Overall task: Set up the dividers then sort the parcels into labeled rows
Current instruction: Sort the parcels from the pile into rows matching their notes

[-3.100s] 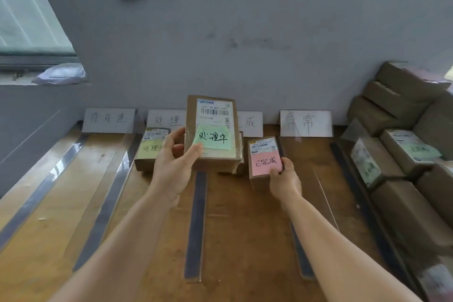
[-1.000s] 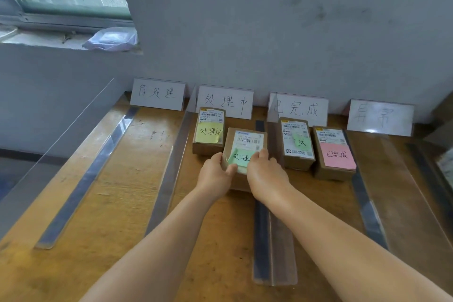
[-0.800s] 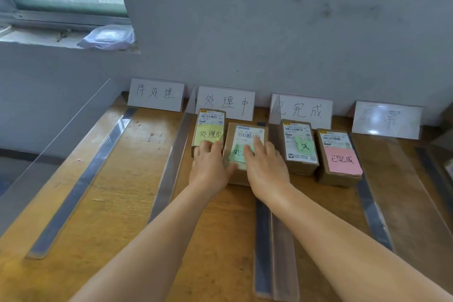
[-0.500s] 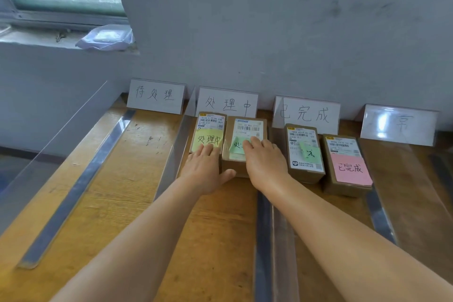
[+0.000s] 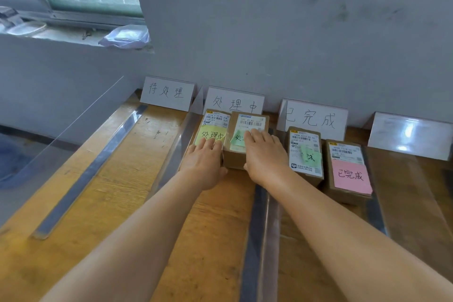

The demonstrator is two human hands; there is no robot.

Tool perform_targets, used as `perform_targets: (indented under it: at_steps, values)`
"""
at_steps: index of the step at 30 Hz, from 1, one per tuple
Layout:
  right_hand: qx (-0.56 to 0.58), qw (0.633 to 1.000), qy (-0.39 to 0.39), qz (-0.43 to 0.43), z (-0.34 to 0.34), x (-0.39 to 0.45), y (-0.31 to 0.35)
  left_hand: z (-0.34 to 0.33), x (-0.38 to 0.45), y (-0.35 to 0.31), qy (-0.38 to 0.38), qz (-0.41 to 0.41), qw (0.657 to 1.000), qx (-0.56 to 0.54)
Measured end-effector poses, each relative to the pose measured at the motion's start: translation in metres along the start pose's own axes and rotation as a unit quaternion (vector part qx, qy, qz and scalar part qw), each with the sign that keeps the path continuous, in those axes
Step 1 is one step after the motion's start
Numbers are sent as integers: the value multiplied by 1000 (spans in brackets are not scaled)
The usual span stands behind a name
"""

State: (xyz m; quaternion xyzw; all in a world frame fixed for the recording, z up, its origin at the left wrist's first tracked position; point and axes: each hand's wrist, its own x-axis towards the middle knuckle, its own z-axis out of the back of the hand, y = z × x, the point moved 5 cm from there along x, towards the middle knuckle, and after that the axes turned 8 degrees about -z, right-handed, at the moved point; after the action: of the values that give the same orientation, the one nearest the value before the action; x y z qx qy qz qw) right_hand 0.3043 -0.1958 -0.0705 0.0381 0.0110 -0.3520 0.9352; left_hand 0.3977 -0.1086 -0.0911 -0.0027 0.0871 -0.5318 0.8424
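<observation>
Two brown parcels stand side by side at the wall under the second row's label card (image 5: 234, 104). The left parcel (image 5: 214, 125) carries a yellow-green note; the right parcel (image 5: 247, 140) carries a green note. My left hand (image 5: 204, 164) lies flat with its fingers on the yellow-green note. My right hand (image 5: 266, 154) rests flat on the green-note parcel, fingers straight over the note. In the third row sit a parcel with a green note (image 5: 305, 154) and a parcel with a pink note (image 5: 348, 171). Clear dividers (image 5: 259, 228) separate the rows.
Label cards lean on the wall: first row (image 5: 168, 93), third row (image 5: 315, 117), fourth row (image 5: 410, 135), the last washed out by glare. A tall clear panel (image 5: 61, 137) edges the wooden table (image 5: 117, 191) on the left. A plastic bag (image 5: 125, 37) lies on the window sill.
Both hands have slid the green-note parcel back to the wall, level with the yellow-green-note parcel. Earlier I held it in the air with my left hand.
</observation>
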Motion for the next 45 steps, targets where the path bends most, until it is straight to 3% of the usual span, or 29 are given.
perform_targets:
  at_steps: [12,26,37,45]
  values:
    - [49,998,-11,-35,36,-107,-26,44,-79,-67,-65,-44,997,-15]
    - [69,983,-43,-163,52,-321,-80,36,-230,-203,-75,-170,980,-75]
    - [90,953,-68,-282,55,-440,-159,23,-280,-313,-59,-278,955,-88]
    - [99,930,-84,-344,69,-492,-256,22,-275,-422,-61,-338,935,-90]
